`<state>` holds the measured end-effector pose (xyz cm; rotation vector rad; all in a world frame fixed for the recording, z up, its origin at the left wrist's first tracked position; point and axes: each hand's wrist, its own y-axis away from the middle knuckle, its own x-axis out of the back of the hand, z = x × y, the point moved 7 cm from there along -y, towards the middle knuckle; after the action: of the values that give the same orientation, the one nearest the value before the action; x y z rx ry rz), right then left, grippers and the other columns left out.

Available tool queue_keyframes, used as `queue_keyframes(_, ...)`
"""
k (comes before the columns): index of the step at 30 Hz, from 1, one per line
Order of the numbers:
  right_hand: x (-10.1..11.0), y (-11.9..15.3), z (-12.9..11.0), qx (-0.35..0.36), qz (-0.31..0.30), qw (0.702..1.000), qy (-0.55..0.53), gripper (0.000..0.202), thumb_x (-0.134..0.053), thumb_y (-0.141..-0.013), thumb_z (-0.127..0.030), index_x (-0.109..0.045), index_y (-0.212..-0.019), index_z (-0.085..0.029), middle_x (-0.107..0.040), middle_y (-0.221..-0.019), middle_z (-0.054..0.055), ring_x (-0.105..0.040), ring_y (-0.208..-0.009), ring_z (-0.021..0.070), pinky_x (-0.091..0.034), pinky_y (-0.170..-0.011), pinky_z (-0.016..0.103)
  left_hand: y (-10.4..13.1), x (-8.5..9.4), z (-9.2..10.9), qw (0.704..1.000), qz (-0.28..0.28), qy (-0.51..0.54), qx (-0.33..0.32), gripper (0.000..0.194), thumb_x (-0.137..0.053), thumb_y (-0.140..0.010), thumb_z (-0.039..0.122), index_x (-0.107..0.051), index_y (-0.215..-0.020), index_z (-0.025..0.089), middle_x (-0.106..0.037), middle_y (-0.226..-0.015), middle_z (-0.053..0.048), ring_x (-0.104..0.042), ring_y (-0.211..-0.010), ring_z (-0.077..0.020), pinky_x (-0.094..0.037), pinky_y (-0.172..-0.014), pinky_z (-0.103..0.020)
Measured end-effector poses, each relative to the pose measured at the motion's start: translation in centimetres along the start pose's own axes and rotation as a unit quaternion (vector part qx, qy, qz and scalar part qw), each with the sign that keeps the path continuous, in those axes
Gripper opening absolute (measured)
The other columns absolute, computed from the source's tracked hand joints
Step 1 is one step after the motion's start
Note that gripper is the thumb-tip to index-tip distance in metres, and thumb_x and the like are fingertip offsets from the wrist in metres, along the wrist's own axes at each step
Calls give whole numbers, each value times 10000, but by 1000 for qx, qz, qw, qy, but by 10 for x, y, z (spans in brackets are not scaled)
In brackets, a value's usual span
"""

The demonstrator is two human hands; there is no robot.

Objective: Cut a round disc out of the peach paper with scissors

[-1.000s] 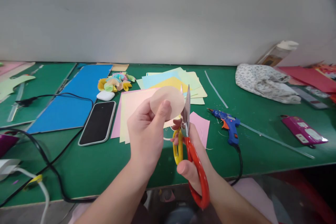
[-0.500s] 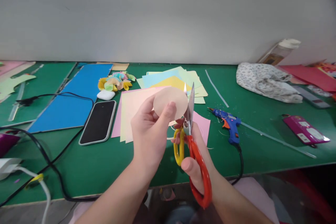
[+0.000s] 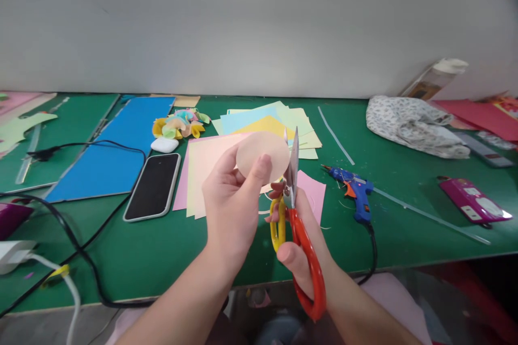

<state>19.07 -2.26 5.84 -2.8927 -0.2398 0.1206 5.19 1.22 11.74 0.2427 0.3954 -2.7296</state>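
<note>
Pinched between the thumb and fingers of my left hand [image 3: 232, 199] is a round, pale peach paper disc [image 3: 259, 153]. My right hand [image 3: 309, 256] grips scissors [image 3: 309, 269] with one red and one yellow handle loop, its thumb through the red one. Their blades point upward, slightly parted, right at the disc's right edge. Beneath both hands lies a stack of pastel paper sheets [image 3: 198, 178], partly hidden by my left hand. A thin curled paper trimming shows between the hands, above the yellow loop.
Left of the paper lie a phone [image 3: 154, 187], a white case [image 3: 164, 144], curled paper petals [image 3: 178, 124] and a blue board [image 3: 109, 153]. A black cable [image 3: 87, 259] crosses the left side. To the right are a blue glue gun [image 3: 354, 191], glue sticks and a patterned cloth [image 3: 408, 126].
The scissor blades have closed slightly, and the yellow loop sits nearer the red one. My left hand still holds the disc in the same place; the view has shifted a little.
</note>
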Motion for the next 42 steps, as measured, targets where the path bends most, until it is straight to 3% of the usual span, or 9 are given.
queue_keyframes(12, -1, -1, -8, 27, -4, 1000, 9, 729, -636, -907, -869, -621, -1383, -318, -596, -1123, 54, -578, -834, 219, -574, -744, 382, 0, -2, 0, 1000, -20, 9, 11, 275, -864, -907, 449, -815, -1064, 228, -805, -875, 4, -755, -683, -141, -662, -649, -230)
queue_keyframes(22, -3, -3, -11, -5, -10, 1000, 21, 786, -613, -875, -915, -617, -1335, -277, -575, -1049, 52, -568, -813, 225, -558, -704, 384, 0, -2, -1, 999, -30, 22, 7, 240, -859, -920, 417, -826, -1085, 246, -819, -941, 0, -775, -765, -146, -670, -688, -226)
queue_keyframes(33, -7, -5, -18, -66, -28, 997, 30, 854, -576, -832, -975, -578, -1297, -258, -489, -935, 9, -464, -682, 180, -456, -597, 339, -2, -2, 3, 1000, -11, 15, 10, 268, -880, -890, 415, -829, -1072, 225, -839, -1032, -30, -796, -839, -170, -669, -728, -239)
queue_keyframes(42, -6, -4, -15, -64, -25, 997, 39, 843, -562, -848, -967, -587, -1284, -246, -489, -920, 8, -458, -709, 192, -452, -645, 358, -2, -2, 11, 999, 6, 45, 22, 208, -904, -860, 312, -831, -1030, 215, -841, -947, 0, -788, -833, -146, -652, -748, -213)
